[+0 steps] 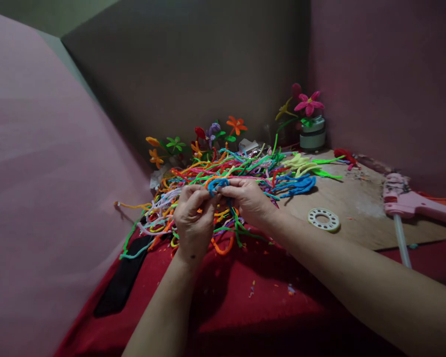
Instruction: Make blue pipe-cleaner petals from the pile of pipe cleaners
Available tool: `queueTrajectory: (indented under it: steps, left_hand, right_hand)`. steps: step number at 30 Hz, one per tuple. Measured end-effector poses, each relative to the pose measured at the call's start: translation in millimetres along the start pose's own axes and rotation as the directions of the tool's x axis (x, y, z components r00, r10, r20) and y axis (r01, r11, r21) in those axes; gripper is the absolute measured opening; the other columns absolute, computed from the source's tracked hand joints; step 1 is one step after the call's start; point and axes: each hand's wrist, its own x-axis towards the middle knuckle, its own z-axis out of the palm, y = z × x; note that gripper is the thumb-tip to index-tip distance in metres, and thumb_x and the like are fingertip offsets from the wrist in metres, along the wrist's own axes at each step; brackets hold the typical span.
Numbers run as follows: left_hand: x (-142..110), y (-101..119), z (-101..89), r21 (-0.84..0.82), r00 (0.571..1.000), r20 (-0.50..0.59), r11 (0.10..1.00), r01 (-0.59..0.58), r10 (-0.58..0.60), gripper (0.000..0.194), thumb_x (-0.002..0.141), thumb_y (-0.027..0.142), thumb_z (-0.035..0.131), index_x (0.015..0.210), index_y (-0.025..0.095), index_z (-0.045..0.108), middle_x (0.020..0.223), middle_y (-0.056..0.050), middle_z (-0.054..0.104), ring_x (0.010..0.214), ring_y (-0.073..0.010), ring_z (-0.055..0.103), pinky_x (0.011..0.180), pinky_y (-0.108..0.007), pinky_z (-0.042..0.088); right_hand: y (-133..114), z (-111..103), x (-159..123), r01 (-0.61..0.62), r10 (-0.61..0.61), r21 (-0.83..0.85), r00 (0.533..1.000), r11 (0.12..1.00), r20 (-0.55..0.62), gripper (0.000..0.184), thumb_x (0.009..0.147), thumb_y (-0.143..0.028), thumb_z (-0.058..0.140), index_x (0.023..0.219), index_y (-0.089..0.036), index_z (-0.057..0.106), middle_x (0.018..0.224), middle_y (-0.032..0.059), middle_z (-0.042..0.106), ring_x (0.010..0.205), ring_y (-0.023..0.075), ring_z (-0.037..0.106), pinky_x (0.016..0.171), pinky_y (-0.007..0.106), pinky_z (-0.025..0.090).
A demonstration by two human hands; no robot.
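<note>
My left hand (193, 218) and my right hand (250, 199) meet above a red cloth (245, 302). Both pinch a blue pipe cleaner (217, 185), which is bent into small loops between the fingertips. Just behind the hands lies a big tangled heap of coloured pipe cleaners (223, 173): orange, green, white, pink, blue and yellow strands. The fingers of both hands are closed round the blue piece.
Finished pipe-cleaner flowers (208, 136) stand at the back, and a pink flower in a small pot (311, 130) sits in the corner. On a wooden board (360, 208) lie a white ring (323, 219) and a pink glue gun (412, 202). Pinkish walls close in left and right.
</note>
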Motion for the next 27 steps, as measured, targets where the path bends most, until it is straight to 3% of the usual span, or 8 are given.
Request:
queueTrajectory:
  steps: [3, 7, 10, 13, 16, 22, 27]
  left_hand:
    - [-0.3, 1.4, 0.0, -0.098, 1.0, -0.014, 0.995, 0.004, -0.006, 0.006, 0.072, 0.018, 0.063, 0.068, 0.018, 0.06, 0.087, -0.001, 0.055, 0.081, -0.0125, 0.055, 0.072, -0.025, 0.047]
    - [-1.0, 1.6, -0.8, -0.263, 0.982, 0.141, 0.951, 0.161, -0.128, 0.007, 0.074, 0.019, 0.061, 0.069, 0.019, 0.057, 0.079, 0.0, 0.06, 0.068, -0.0114, 0.058, 0.06, -0.023, 0.048]
    - [-0.6, -1.8, -1.3, -0.231, 0.954, 0.241, 0.944, 0.235, -0.178, 0.002, 0.076, 0.022, 0.059, 0.075, 0.02, 0.059, 0.065, 0.003, 0.058, 0.055, -0.0101, 0.055, 0.052, -0.022, 0.046]
    - [1.4, -6.4, -2.5, -0.173, 0.956, 0.263, 0.968, 0.181, -0.132, 0.004, 0.076, 0.021, 0.059, 0.079, 0.02, 0.058, 0.069, 0.002, 0.059, 0.06, -0.0108, 0.057, 0.06, -0.023, 0.049]
    - [4.3, -8.9, -6.2, -0.186, 0.952, 0.274, 0.964, 0.189, -0.134, 0.023, 0.073, 0.019, 0.061, 0.095, 0.022, 0.053, 0.071, 0.004, 0.058, 0.062, -0.0109, 0.059, 0.061, -0.024, 0.05]
    - [8.9, -8.3, -12.7, -0.238, 0.852, 0.449, 0.883, 0.404, -0.269, 0.038, 0.071, 0.02, 0.062, 0.107, 0.021, 0.052, 0.064, 0.005, 0.057, 0.048, -0.0098, 0.057, 0.045, -0.021, 0.047]
    - [11.8, -8.3, -11.2, -0.18, 0.781, 0.512, 0.845, 0.504, -0.358, 0.051, 0.07, 0.016, 0.058, 0.121, 0.019, 0.05, 0.054, 0.007, 0.05, 0.04, -0.0093, 0.051, 0.037, -0.02, 0.044]
  right_hand:
    - [-0.8, -0.3, 0.0, -0.034, 0.034, -0.013, 0.998, 0.999, 0.051, 0.016, 0.061, -0.024, 0.066, 0.071, -0.013, 0.063, 0.061, -0.0015, 0.057, 0.053, 0.0079, 0.049, 0.054, 0.022, 0.042]
    - [-1.9, -1.8, 0.4, -0.069, 0.069, -0.007, 0.994, 0.998, 0.089, 0.014, 0.061, -0.023, 0.065, 0.07, -0.013, 0.062, 0.062, -0.0011, 0.058, 0.053, 0.0087, 0.051, 0.054, 0.023, 0.042]
    - [-3.9, -1.8, 0.3, -0.093, 0.094, -0.035, 0.995, 0.995, 0.039, 0.013, 0.059, -0.021, 0.065, 0.068, -0.012, 0.061, 0.058, -0.0009, 0.057, 0.049, 0.008, 0.049, 0.049, 0.022, 0.039]
    - [-5.4, -1.5, 0.8, -0.124, 0.123, -0.056, 0.992, 0.991, -0.027, 0.011, 0.057, -0.02, 0.064, 0.062, -0.011, 0.059, 0.052, -0.0015, 0.055, 0.044, 0.0073, 0.046, 0.043, 0.021, 0.035]
    - [-4.1, -3.1, 2.8, -0.164, 0.163, -0.039, 0.986, 0.986, -0.044, 0.011, 0.055, -0.019, 0.064, 0.061, -0.012, 0.058, 0.05, -0.0025, 0.054, 0.042, 0.0072, 0.044, 0.041, 0.021, 0.033]
    - [-3.5, -6.7, 5.2, -0.22, 0.219, -0.001, 0.972, 0.976, -0.079, 0.008, 0.06, -0.014, 0.059, 0.055, -0.013, 0.053, 0.045, -0.0018, 0.05, 0.039, 0.0078, 0.042, 0.04, 0.022, 0.032]
    - [-11.9, -5.5, 3.3, -0.367, 0.373, 0.069, 0.919, 0.928, -0.124, 0.01, 0.068, -0.011, 0.051, 0.058, -0.012, 0.054, 0.044, -0.0011, 0.05, 0.037, 0.0077, 0.041, 0.037, 0.021, 0.031]
